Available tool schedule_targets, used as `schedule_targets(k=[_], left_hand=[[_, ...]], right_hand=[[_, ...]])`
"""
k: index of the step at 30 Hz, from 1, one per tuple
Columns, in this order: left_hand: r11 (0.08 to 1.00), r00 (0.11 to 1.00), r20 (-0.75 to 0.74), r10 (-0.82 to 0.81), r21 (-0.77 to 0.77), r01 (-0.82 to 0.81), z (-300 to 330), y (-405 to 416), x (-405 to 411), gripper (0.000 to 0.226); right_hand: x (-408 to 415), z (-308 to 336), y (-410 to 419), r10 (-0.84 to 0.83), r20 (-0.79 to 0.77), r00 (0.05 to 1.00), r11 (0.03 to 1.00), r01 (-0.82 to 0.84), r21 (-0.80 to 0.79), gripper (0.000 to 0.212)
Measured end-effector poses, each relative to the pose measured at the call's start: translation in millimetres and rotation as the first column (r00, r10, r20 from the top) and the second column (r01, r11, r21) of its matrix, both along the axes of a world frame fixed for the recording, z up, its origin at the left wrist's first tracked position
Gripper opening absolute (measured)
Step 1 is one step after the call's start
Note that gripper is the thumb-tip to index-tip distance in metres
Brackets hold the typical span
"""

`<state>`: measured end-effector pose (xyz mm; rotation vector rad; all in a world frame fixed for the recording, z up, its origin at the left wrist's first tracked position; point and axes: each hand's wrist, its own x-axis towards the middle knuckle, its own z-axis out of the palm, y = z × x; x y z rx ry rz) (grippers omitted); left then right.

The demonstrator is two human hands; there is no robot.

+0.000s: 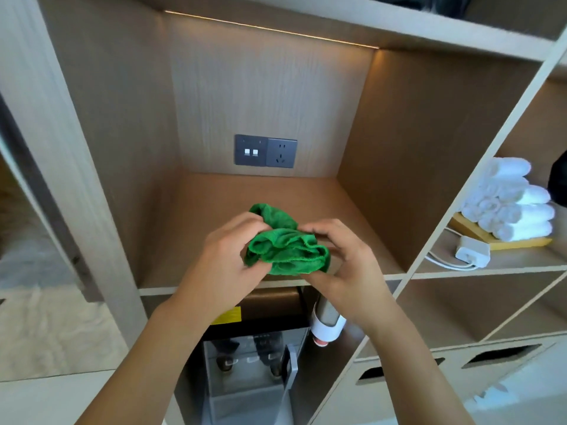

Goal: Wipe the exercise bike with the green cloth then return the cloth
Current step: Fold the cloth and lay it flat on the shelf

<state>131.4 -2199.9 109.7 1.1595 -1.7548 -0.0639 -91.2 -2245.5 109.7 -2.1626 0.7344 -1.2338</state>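
Observation:
A crumpled green cloth [283,245] is bunched between my two hands, just above the front edge of a wooden shelf [245,194]. My left hand [225,256] grips the cloth's left side with curled fingers. My right hand [340,265] pinches its right side, thumb underneath. The exercise bike is not in view.
The shelf compartment has a dark wall socket panel [265,150] on its back wall. Rolled white towels [509,200] lie on a tray in the compartment to the right, next to a white charger [471,251]. A water dispenser [254,357] with a cup holder [326,325] stands below.

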Motion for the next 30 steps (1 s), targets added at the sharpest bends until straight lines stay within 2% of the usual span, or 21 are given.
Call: schedule_targets(k=[5,9,13,15,19,22,26,30], left_hand=[[0.996,0.993,0.082,0.091,0.019,-0.092,0.9,-28.1,8.7,0.035],[0.99,0.984,0.136,0.114,0.073,-0.125,0.7,-43.1,8.0,0.032],[0.984,0.984,0.165,0.062,0.155,-0.088,-0.7,-57.2,1.6,0.038],[0.981,0.986,0.15,0.079,0.165,-0.103,-2.6,-59.0,7.5,0.041],[0.974,0.984,0.141,0.112,0.181,-0.137,-6.6,-61.6,14.5,0.039],[0.969,0.976,0.164,0.145,0.173,-0.173,-10.3,-70.1,4.0,0.022],[0.967,0.959,0.202,0.2,0.118,-0.226,-8.4,-79.0,1.4,0.011],[0.944,0.935,0.136,0.327,-0.004,-0.329,3.6,-81.0,15.7,0.009]], right_hand=[[-9.1,7.5,-27.5,0.0,-0.057,0.998,1.0,0.0,0.007,0.061],[1.1,13.4,-46.0,-0.024,-0.029,0.999,1.0,0.024,-0.001,0.033],[18.7,11.4,-76.0,-0.093,-0.234,0.968,0.994,0.078,-0.072,0.03],[21.9,5.9,-89.8,-0.108,-0.283,0.953,0.992,0.084,-0.098,0.023],[17.9,-3.2,-109.9,-0.089,-0.197,0.976,0.995,0.076,-0.071,0.009],[12.9,1.1,-126.9,-0.107,-0.112,0.988,0.994,0.105,-0.026,0.005],[2.2,17.3,-151.8,-0.213,-0.046,0.976,0.975,0.209,-0.069,0.008],[-13.8,31.5,-170.2,-0.366,0.081,0.927,0.92,0.373,-0.116,0.012]])
